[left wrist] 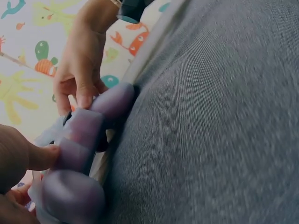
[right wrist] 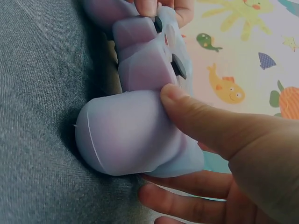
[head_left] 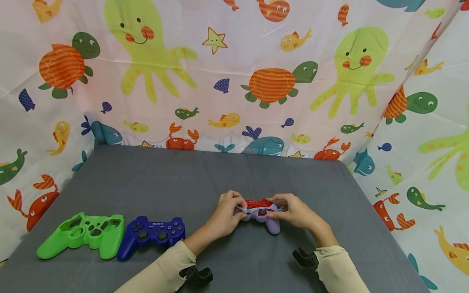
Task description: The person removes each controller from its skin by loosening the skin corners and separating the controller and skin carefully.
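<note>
A red game controller (head_left: 255,204) sits low over the table's middle, partly covered by a translucent pale-purple silicone cover (head_left: 272,226). The cover wraps the grips and front edge, while the red top edge shows bare in the head view. My left hand (head_left: 228,212) pinches the cover at the controller's left side. On the right side, my right hand (head_left: 294,211) grips the cover, its thumb (right wrist: 182,102) pressed on the face near the grip. In the right wrist view, black thumbsticks (right wrist: 179,66) stick up through the cover. The controller's underside is hidden.
At the left of the grey table (head_left: 176,175) lie a green silicone controller cover (head_left: 93,228) with open holes and a dark-blue controller (head_left: 152,235), side by side. A sea-animal curtain (head_left: 227,53) hangs behind and at both sides. Black devices (head_left: 199,276) are strapped at both wrists.
</note>
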`<state>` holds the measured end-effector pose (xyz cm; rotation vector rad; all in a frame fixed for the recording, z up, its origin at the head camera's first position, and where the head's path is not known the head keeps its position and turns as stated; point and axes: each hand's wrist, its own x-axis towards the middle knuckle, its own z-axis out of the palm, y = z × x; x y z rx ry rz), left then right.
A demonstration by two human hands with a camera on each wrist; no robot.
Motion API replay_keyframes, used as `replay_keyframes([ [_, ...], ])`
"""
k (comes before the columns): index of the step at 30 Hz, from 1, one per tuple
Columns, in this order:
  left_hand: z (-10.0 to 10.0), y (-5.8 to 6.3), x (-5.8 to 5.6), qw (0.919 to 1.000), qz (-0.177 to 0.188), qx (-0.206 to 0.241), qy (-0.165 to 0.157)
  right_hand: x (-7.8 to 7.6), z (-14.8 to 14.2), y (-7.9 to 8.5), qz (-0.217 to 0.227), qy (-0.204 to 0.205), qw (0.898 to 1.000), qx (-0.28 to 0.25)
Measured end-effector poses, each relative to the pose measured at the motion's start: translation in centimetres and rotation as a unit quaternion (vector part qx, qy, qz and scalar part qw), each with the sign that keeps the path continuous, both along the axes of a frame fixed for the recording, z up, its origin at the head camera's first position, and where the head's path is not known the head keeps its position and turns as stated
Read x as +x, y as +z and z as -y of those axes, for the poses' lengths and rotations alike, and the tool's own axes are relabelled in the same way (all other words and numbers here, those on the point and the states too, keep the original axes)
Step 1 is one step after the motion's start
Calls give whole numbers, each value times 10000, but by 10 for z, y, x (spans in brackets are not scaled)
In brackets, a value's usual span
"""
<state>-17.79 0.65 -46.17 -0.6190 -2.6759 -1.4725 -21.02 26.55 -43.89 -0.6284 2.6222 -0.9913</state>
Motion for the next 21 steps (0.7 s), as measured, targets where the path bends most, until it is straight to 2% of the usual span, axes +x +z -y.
replay_keyframes([
  [3,2,-1,-1,9996,-173,-93,-184,1,1,0,13,-79,10000,4],
  [7,4,-3,0,9990,-309,-204,-232,2,2,1,-23,-189,9997,177],
  [13,7,-5,0,9969,-662,-322,-290,0,8,2,-136,-684,9972,270],
  [17,12,-3,-2,9960,-506,-471,-574,-1,10,1,-257,-759,9960,402],
  [21,16,2,-7,9955,-242,-501,-762,0,11,2,-549,-584,9965,254],
])
